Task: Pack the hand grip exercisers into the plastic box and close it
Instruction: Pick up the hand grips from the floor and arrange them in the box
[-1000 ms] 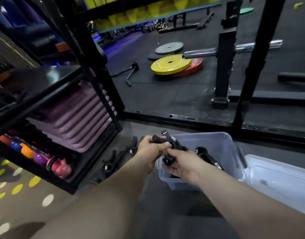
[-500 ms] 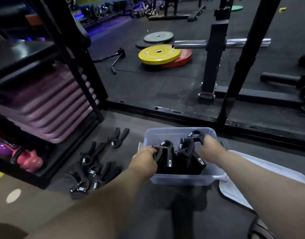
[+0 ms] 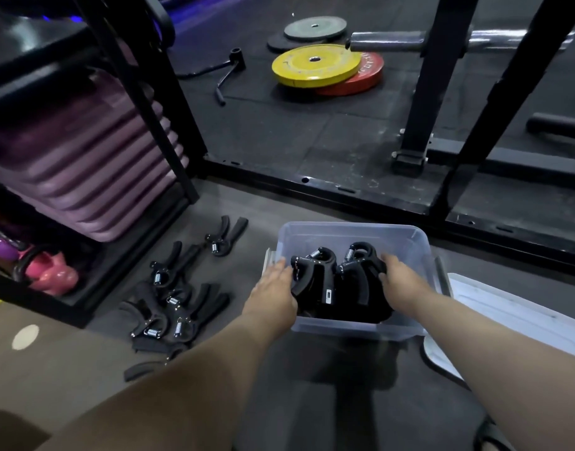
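Observation:
A clear plastic box [image 3: 354, 230] stands on the grey floor in front of me. Several black hand grip exercisers [image 3: 328, 283] with steel springs are stacked inside it. My left hand [image 3: 273, 296] lies with straight fingers against the left side of that stack. My right hand [image 3: 401, 283] rests against the right side, its fingertips on a black handle. Several more exercisers [image 3: 172, 309] lie in a loose pile on the floor left of the box, and one [image 3: 224, 237] lies apart, farther back. The box's white lid [image 3: 514, 320] lies flat to the right.
A black rack on the left holds stacked purple step boards [image 3: 84, 164] and a pink kettlebell [image 3: 51, 271]. A black squat-rack base rail [image 3: 344, 190] runs behind the box. Yellow [image 3: 315, 65] and red [image 3: 365, 76] weight plates and a barbell lie beyond.
Both hands have come down from above the box's near edge into it with the exercisers. My left hand's fingers, curled round an exerciser before, now lie straight against the stack.

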`<state>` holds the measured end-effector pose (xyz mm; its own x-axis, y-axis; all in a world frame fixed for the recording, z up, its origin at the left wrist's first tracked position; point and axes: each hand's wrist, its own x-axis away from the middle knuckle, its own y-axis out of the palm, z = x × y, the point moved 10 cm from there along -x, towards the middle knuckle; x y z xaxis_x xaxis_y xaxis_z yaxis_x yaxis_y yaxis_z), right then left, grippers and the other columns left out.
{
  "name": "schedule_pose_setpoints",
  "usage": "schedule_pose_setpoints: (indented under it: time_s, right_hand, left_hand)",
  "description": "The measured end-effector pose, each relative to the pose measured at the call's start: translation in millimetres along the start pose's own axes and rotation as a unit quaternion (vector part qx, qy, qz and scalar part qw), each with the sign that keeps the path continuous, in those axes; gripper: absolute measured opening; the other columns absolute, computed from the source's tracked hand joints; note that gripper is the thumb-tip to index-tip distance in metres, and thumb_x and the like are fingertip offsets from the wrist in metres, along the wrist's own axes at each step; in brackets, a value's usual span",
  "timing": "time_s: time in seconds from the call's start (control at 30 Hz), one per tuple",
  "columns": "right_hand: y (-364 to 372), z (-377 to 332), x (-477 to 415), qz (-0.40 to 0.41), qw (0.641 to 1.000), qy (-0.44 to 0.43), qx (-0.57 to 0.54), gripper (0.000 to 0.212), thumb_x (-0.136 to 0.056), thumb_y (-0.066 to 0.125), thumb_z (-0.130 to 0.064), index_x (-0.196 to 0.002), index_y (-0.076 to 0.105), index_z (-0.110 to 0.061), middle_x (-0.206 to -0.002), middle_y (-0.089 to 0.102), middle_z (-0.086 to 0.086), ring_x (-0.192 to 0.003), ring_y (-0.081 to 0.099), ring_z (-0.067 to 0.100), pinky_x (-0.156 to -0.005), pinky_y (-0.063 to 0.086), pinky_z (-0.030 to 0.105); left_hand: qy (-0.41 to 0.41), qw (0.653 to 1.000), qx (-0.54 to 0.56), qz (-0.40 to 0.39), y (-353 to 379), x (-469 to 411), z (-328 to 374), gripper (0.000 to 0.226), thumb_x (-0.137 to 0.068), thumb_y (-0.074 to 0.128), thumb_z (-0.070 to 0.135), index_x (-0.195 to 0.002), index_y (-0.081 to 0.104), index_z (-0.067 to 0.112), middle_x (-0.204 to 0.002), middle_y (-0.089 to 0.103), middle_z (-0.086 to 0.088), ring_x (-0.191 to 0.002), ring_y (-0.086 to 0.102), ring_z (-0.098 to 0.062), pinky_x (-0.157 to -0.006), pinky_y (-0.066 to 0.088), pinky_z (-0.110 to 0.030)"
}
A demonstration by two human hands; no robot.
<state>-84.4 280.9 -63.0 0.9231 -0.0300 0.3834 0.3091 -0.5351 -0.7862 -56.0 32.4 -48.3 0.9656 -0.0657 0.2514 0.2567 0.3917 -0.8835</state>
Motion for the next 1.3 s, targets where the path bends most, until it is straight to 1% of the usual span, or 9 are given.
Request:
schedule_pose_setpoints:
  time_s: [0.07, 0.23, 0.4, 0.53, 0.7, 0.93, 1.07, 1.17, 1.3]
  right_hand:
    - [6.5, 7.3, -2.6, -0.021, 1.0, 0.021, 0.008, 0.039, -0.1, 0.043, -0.024, -0.136, 0.036, -0.012, -0.125, 0.058, 0.012, -0.111, 0.055, 0.031, -0.086, 0.039, 0.035]
    - [12.6, 15.4, -5.5, -0.004, 0.999, 0.034, 0.04, 0.019, -0.097, 0.046, -0.024, -0.111, 0.046, -0.01, -0.109, 0.062, 0.014, -0.095, 0.057, 0.032, -0.082, 0.045, 0.038]
    - [14.7, 14.8, -3.9, 0.005, 0.999, 0.03, 0.011, 0.019, -0.098, 0.043, -0.02, -0.114, 0.047, -0.01, -0.109, 0.058, 0.011, -0.091, 0.053, 0.028, -0.078, 0.04, 0.036]
    - [14.2, 14.7, -5.7, -0.005, 1.0, 0.026, 0.008, 0.025, -0.099, 0.044, -0.018, -0.121, 0.047, -0.007, -0.118, 0.056, 0.015, -0.104, 0.055, 0.033, -0.08, 0.037, 0.034]
    - [14.2, 19.7, -4.6, -0.002, 0.999, 0.042, 0.016, 0.025, -0.097, 0.042, -0.02, -0.12, 0.045, -0.011, -0.118, 0.056, 0.014, -0.104, 0.056, 0.035, -0.089, 0.045, 0.043]
    - [19.0, 20.6, -6.3, -0.016, 0.998, 0.059, 0.024, 0.027, -0.098, 0.04, -0.022, -0.123, 0.043, -0.013, -0.12, 0.055, 0.014, -0.107, 0.055, 0.037, -0.092, 0.046, 0.046]
    - [13.4, 14.3, -2.7, 0.039, 0.994, 0.075, 0.068, 0.033, -0.097, 0.037, -0.026, -0.125, 0.046, -0.01, -0.128, 0.05, 0.021, -0.115, 0.049, 0.042, -0.098, 0.04, 0.048]
    - [2.0, -8.9, 2.8, 0.146, 0.986, 0.019, 0.079, 0.037, -0.094, 0.048, -0.021, -0.124, 0.051, 0.0, -0.134, 0.047, 0.026, -0.124, 0.042, 0.044, -0.102, 0.034, 0.049]
    - [21.1, -55.2, 4.4, 0.129, 0.985, -0.062, 0.094, 0.048, -0.096, 0.047, -0.023, -0.141, 0.042, -0.006, -0.155, 0.027, 0.018, -0.144, 0.022, 0.034, -0.115, 0.021, 0.048]
  left_hand:
    - [-0.013, 1.0, 0.021, 0.004, 0.6, -0.1, -0.9, 0.063, -0.093, 0.038, 0.01, -0.154, 0.022, 0.017, -0.165, 0.006, 0.003, -0.151, 0.003, -0.011, -0.12, 0.013, -0.033]
    - [-0.039, 0.997, 0.061, -0.008, 1.7, -0.5, -3.5, 0.074, -0.09, 0.034, -0.001, -0.157, 0.008, 0.019, -0.164, -0.008, 0.009, -0.15, -0.001, -0.007, -0.121, 0.011, -0.029]
    - [-0.054, 0.996, 0.068, -0.017, 3.5, -1.6, -5.3, 0.08, -0.087, 0.031, -0.006, -0.157, 0.004, 0.021, -0.163, -0.012, 0.012, -0.15, 0.001, -0.007, -0.121, 0.016, -0.035]
    - [-0.052, 0.996, 0.065, -0.018, 5.8, 0.4, -5.3, 0.084, -0.085, 0.031, -0.01, -0.157, 0.002, 0.022, -0.163, -0.015, 0.013, -0.15, 0.0, -0.008, -0.121, 0.016, -0.035]
    - [-0.048, 0.996, 0.071, -0.023, 8.6, -1.5, -7.6, 0.088, -0.083, 0.032, -0.014, -0.157, 0.002, 0.021, -0.162, -0.016, 0.012, -0.15, -0.002, -0.007, -0.122, 0.014, -0.033]
    - [-0.048, 0.996, 0.07, -0.025, 6.1, 1.0, -7.2, 0.091, -0.081, 0.032, -0.017, -0.158, 0.001, 0.021, -0.162, -0.019, 0.013, -0.15, -0.003, -0.007, -0.121, 0.012, -0.029]
    - [-0.048, 0.996, 0.066, -0.025, 3.1, 2.1, -8.7, 0.091, -0.082, 0.034, -0.017, -0.158, 0.001, 0.02, -0.162, -0.019, 0.012, -0.15, -0.002, -0.009, -0.122, 0.012, -0.031]
    - [-0.045, 0.997, 0.059, -0.02, 0.9, 3.6, -9.7, 0.09, -0.083, 0.037, -0.015, -0.158, 0.002, 0.021, -0.162, -0.019, 0.013, -0.15, -0.002, -0.009, -0.122, 0.012, -0.035]
    - [-0.01, 0.999, 0.038, -0.006, -0.4, 2.5, -9.4, 0.084, -0.086, 0.039, -0.011, -0.157, 0.002, 0.015, -0.163, -0.017, 0.005, -0.15, -0.007, -0.01, -0.12, 0.002, -0.026]
